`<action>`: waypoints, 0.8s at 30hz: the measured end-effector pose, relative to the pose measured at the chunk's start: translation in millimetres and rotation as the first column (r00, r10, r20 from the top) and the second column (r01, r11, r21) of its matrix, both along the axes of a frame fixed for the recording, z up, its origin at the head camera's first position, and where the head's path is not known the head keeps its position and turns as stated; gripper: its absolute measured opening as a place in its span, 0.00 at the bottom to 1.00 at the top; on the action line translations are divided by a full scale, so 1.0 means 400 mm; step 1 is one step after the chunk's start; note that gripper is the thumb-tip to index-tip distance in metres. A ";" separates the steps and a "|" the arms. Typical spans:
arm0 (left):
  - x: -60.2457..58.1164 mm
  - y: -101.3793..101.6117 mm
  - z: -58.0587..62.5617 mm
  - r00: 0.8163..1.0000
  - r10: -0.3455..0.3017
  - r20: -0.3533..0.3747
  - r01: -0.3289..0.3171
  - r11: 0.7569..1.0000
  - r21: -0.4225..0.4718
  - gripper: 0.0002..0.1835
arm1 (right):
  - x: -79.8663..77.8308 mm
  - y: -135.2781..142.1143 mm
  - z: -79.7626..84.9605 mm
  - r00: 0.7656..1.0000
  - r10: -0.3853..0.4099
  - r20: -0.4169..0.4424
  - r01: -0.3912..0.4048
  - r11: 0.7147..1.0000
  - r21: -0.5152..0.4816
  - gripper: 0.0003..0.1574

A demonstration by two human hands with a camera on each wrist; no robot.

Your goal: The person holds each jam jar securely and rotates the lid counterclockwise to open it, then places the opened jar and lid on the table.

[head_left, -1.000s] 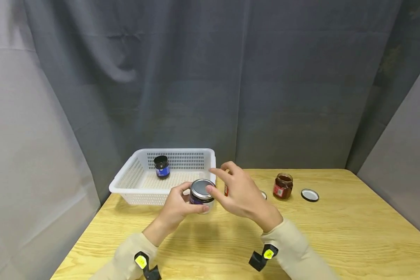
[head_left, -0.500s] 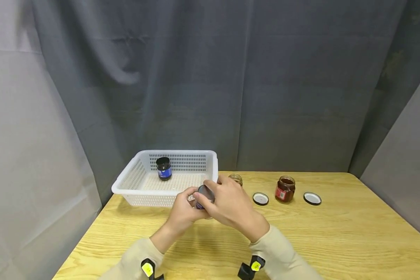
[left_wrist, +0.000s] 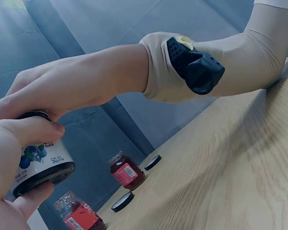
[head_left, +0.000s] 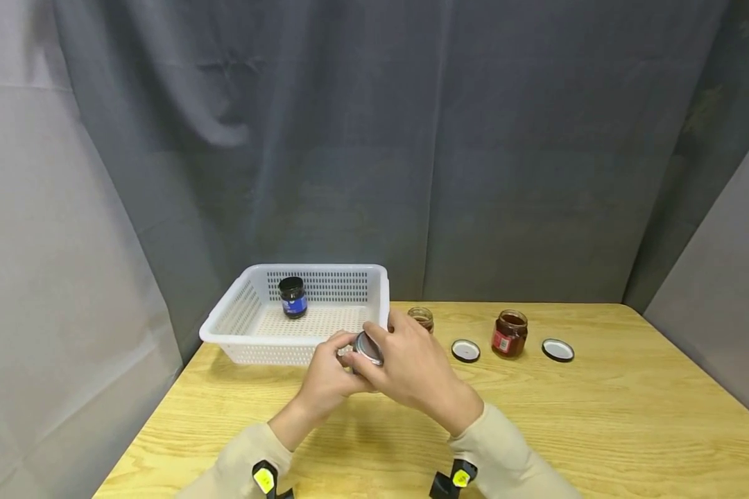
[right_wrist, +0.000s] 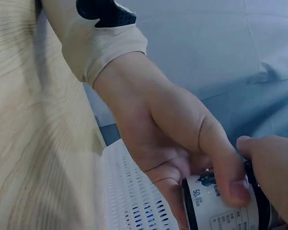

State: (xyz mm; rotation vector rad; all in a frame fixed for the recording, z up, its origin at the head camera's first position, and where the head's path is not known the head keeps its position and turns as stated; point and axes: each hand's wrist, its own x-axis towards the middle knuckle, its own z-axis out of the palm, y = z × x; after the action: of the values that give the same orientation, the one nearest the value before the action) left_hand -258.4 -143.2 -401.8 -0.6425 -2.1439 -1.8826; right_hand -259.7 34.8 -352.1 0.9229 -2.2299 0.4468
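My left hand holds a small jar with a white label and printed blueberries, clear of the table. The thumb lies across the label and the fingers wrap the far side. Over the top of the jar, my right hand grips its silver-edged lid between thumb and fingers. The lid sits on the jar, tilted a little; its far edge is hidden by the right fingers. In the right wrist view the jar lies sideways in the left hand.
Behind the hands stands a white plastic basket with a dark blue-labelled jar in it. To the right are two lidless red-labelled jars, one nearer, one farther, and two upturned lids on the wooden table.
My right hand has come down and left from beside the jar and taken hold of its lid. The left hand has shifted slightly right with the jar. Over the last half second both hands barely move.
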 end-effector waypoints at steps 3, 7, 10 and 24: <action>0.000 0.000 0.004 1.000 -0.021 -0.005 0.021 1.000 0.015 0.32 | -0.001 -0.002 0.002 1.000 0.004 -0.011 -0.005 1.000 -0.028 0.25; -0.001 -0.002 0.009 0.998 -0.059 0.010 0.059 0.997 0.056 0.32 | -0.003 -0.003 0.004 0.999 0.023 -0.023 -0.024 0.998 -0.049 0.21; -0.002 -0.005 0.009 0.997 -0.071 0.024 0.069 0.995 0.071 0.32 | -0.003 -0.005 0.003 0.999 0.042 -0.025 -0.043 0.998 -0.043 0.20; -0.002 -0.008 0.014 0.998 -0.066 0.020 0.065 0.996 0.061 0.33 | -0.006 0.011 0.006 0.990 0.135 -0.035 -0.134 0.991 0.021 0.20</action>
State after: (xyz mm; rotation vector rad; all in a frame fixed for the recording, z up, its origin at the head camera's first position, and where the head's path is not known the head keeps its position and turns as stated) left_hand -259.2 -146.5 -396.2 -0.6907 -2.0950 -1.9885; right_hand -262.0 39.3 -349.7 1.0875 -2.1506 0.4675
